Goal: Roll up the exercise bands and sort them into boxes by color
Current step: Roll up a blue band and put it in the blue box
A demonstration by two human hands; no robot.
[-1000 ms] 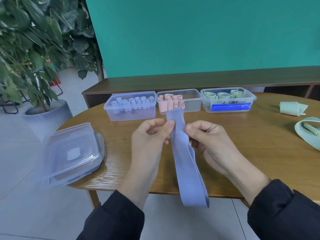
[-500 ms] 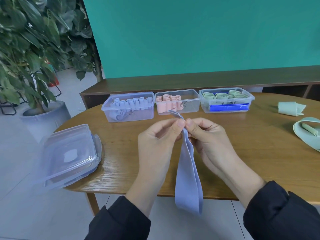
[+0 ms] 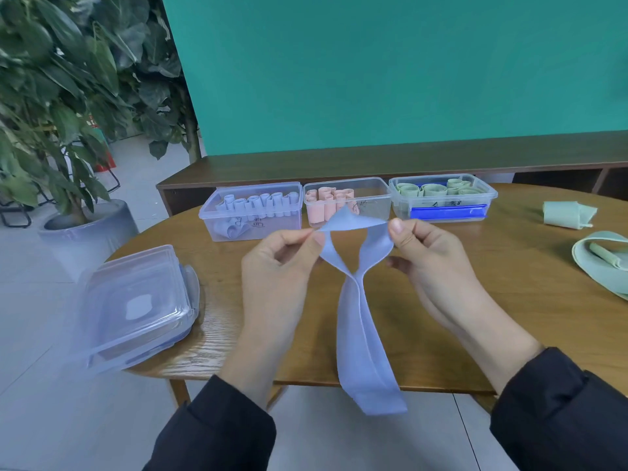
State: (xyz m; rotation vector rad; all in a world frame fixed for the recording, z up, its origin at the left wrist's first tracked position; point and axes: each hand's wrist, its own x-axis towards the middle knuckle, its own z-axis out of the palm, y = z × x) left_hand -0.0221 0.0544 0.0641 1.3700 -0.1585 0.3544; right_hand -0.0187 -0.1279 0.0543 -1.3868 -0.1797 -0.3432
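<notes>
blue band (image 3: 360,321) hangs between both hands; left fingers (image 3: 307,237) and right fingers (image 3: 396,227) pinch its spread top.

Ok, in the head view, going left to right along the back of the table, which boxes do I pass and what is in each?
Box of blue rolls → box of pink rolls → box of green rolls → then, outside any box, a loose green roll.
</notes>
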